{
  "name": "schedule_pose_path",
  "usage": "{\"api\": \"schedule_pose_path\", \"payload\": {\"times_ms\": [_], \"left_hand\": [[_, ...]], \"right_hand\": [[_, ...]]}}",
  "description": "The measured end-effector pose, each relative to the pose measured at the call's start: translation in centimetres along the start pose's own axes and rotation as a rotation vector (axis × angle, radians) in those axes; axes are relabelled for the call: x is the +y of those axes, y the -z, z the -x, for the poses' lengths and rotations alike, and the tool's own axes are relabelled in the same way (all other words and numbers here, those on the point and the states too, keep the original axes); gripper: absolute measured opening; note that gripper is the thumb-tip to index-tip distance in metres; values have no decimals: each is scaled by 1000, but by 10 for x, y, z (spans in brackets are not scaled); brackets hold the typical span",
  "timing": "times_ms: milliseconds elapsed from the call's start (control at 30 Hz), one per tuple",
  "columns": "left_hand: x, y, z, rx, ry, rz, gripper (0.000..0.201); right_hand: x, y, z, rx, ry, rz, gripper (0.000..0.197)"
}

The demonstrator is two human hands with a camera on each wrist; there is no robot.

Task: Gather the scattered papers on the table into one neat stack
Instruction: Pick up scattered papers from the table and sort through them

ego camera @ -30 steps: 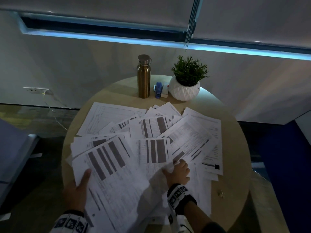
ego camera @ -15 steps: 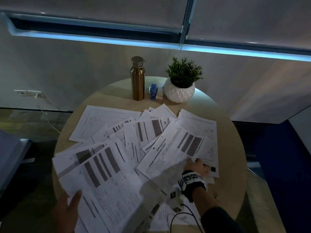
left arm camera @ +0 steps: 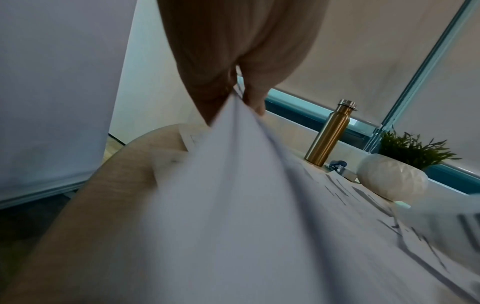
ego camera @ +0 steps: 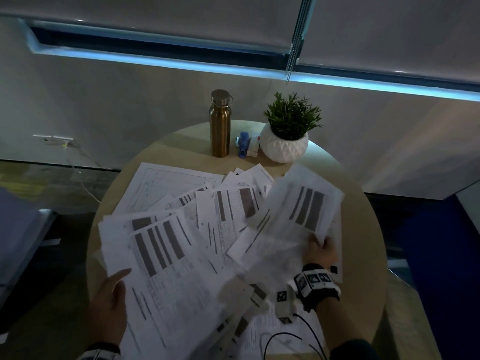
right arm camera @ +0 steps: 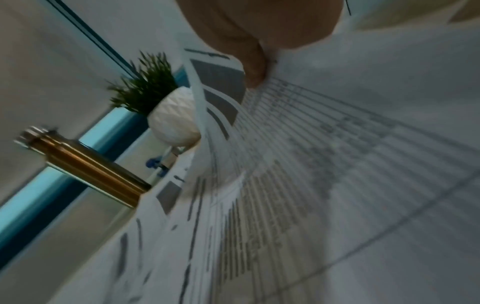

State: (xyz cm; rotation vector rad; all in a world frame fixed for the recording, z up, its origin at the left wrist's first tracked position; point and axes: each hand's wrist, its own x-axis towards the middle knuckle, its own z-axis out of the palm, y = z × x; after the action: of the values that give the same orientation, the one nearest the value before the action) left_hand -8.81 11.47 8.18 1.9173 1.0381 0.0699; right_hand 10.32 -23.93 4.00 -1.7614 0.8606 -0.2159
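Observation:
Many printed white papers [ego camera: 220, 211] lie fanned over the round wooden table [ego camera: 363, 229]. My left hand [ego camera: 111, 305] grips the left edge of a large bundle of sheets [ego camera: 166, 268] at the near left; in the left wrist view the thumb and fingers [left arm camera: 249, 90] pinch the paper [left arm camera: 233, 185]. At the right, my right hand [ego camera: 322, 250] holds a sheet with dark bars [ego camera: 301, 211] lifted off the pile. The right wrist view shows the thumb [right arm camera: 255, 67] pressed on that printed sheet [right arm camera: 324, 164].
A gold metal bottle [ego camera: 220, 126], a blue stapler [ego camera: 243, 144] and a potted plant in a white pot [ego camera: 285, 136] stand at the table's far edge. The table's right rim is bare wood. A wall with window blinds rises behind.
My right hand has moved rightward and lifted the barred sheet up off the pile, swinging it toward the far right. The left hand keeps its grip on the near-left bundle.

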Motion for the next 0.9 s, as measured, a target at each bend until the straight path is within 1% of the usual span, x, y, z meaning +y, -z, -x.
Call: {"api": "schedule_pose_path", "payload": {"times_ms": [33,100,167,267,300,333,367,433,500,533,567,600,633,700,733,767,833,900], "left_hand": [[4,2,1,3,17,51,20],[12,4,3,-28,92,113,29],[22,9,5,-66,88,79,35],[39,14,6,-58,-27,104,30],[44,14,6,-49,-82,114,31],[50,11,6,-45,-135,120,34],[56,8,6,-51,-185,116,37],[67,-4,7,-51,-282,115,48],[79,-18,12,-69,-308,170,60],[84,-24,14,-82,-282,211,62],[86,-28,16,-97,-243,275,59],[86,-32,17,-111,-207,337,53],[83,-34,15,-124,-199,376,50],[80,-37,17,-201,-250,378,52],[79,-40,18,-234,-269,369,56],[77,-43,20,-231,-282,342,61],[80,-50,28,-157,-274,261,64],[78,-57,33,-134,-276,266,65]], "right_hand": [[-2,4,2,-16,13,-40,9],[-6,9,12,-80,12,-109,23],[-14,11,26,-175,55,-148,33],[-27,5,47,-353,72,-173,33],[-28,0,54,-391,88,-166,37],[-30,-6,63,-454,104,-150,42],[-30,-12,72,-525,97,-137,41],[-33,-21,90,-674,99,-76,29],[-36,-27,105,-772,176,26,32],[-40,-28,111,-784,213,66,36],[-39,-29,112,-758,241,74,39],[-45,-26,116,-732,257,40,36],[-43,-25,115,-690,273,-1,32],[-49,-18,118,-621,304,-123,36],[-53,-14,121,-596,349,-158,37],[-54,-13,121,-565,421,-193,36],[-58,-7,126,-512,587,-198,24],[-56,-4,130,-516,632,-205,17]]}}
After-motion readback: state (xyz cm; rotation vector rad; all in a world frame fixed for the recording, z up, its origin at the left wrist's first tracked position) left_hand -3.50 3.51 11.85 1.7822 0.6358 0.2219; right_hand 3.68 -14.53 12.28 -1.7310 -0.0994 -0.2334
